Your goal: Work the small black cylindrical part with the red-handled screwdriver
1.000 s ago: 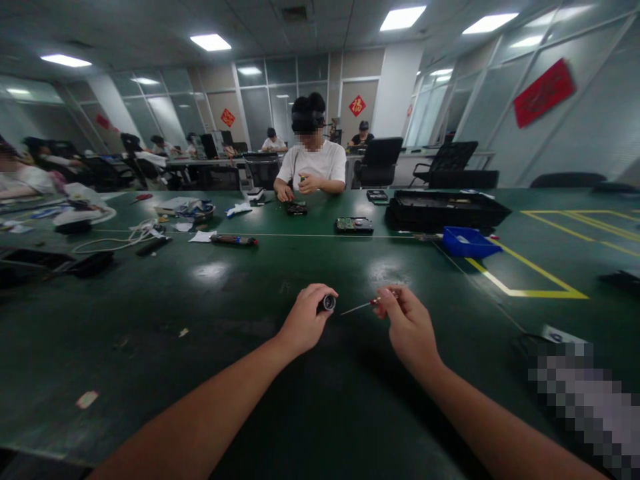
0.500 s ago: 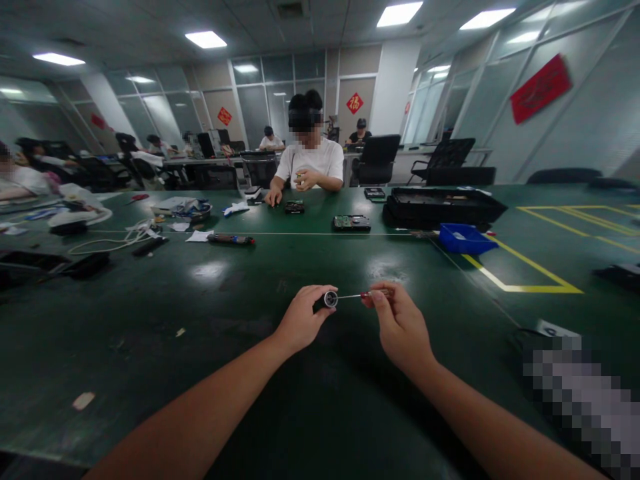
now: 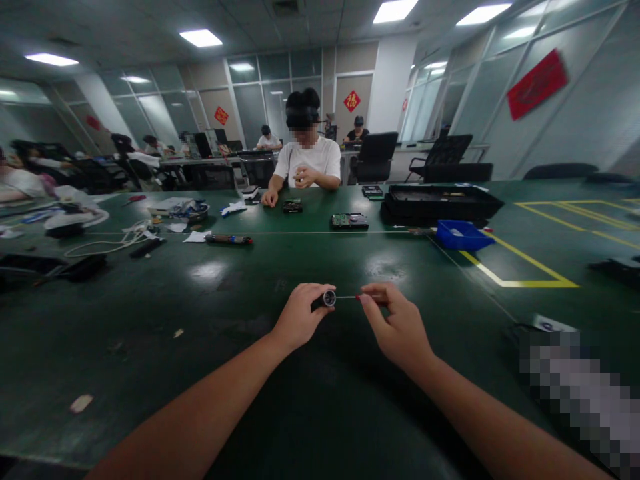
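Note:
My left hand (image 3: 299, 317) is closed round a short dark cylinder (image 3: 329, 298), whose round open end with a silvery rim faces me and slightly right. Most of its body is hidden in my palm. In my right hand (image 3: 397, 321) is a thin screwdriver (image 3: 347, 297) with a red collar, pinched between thumb and fingers; its handle is mostly covered. The metal shaft points left, and its tip is at the cylinder's rim. I cannot tell whether the tip is inside. Both hands are above the dark green table (image 3: 310, 413).
Across the table a person in white (image 3: 310, 160) works by a hard drive (image 3: 293, 206). Another drive (image 3: 349, 221), a black tray (image 3: 440, 203) and a blue bin (image 3: 463, 235) lie on the far right side. A marker-like tool (image 3: 229, 239) and cables (image 3: 120, 243) lie left.
My right hand has moved left, bringing the screwdriver's tip from apart to the cylinder's rim. The cylinder stays in my left hand. The person opposite has shifted a hand away from the drive.

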The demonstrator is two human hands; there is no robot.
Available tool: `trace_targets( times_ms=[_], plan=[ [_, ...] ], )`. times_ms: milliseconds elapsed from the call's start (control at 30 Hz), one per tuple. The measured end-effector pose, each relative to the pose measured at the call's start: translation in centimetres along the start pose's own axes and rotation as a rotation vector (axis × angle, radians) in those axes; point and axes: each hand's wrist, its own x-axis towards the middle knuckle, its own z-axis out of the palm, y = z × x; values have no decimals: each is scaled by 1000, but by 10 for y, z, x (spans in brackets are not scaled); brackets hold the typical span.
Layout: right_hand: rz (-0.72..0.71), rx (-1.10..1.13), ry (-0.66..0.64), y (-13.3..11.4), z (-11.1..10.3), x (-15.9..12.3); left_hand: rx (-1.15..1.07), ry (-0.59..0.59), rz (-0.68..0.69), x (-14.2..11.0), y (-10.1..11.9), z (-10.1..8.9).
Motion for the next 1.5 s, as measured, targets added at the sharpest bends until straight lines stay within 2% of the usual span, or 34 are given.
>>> trace_targets(
  times_ms=[167, 267, 400, 533, 733, 900, 1100, 1333, 1400, 1500],
  plan=[
    [17, 4, -82, -2, -1, -1, 31, -15, -17, 0, 2, 0],
    [32, -11, -81, -2, 0, -1, 23, -16, -21, 0, 2, -1],
    [-20, 73, -91, 0, 0, -2, 19, -5, -28, 0, 1, -1],
    [35, 34, -122, -1, 0, -1, 22, -11, -27, 0, 2, -1],
    [53, 135, -67, -2, 1, -1, 26, -21, -30, 0, 4, -1],
    [84, 90, -129, 0, 2, -1, 34, -25, -31, 0, 3, -2],
    [131, 212, -81, 3, 5, -2, 49, -13, -38, 0, -1, -1],
    [117, 141, -114, 2, 2, -1, 47, -25, -53, 0, -1, -1],
    [139, 232, -69, 6, 5, 0, 51, -15, -65, 0, -1, -1],
    [245, 471, 14, 12, 13, 2, 58, 6, -80, 1, -1, -1]
  ],
)
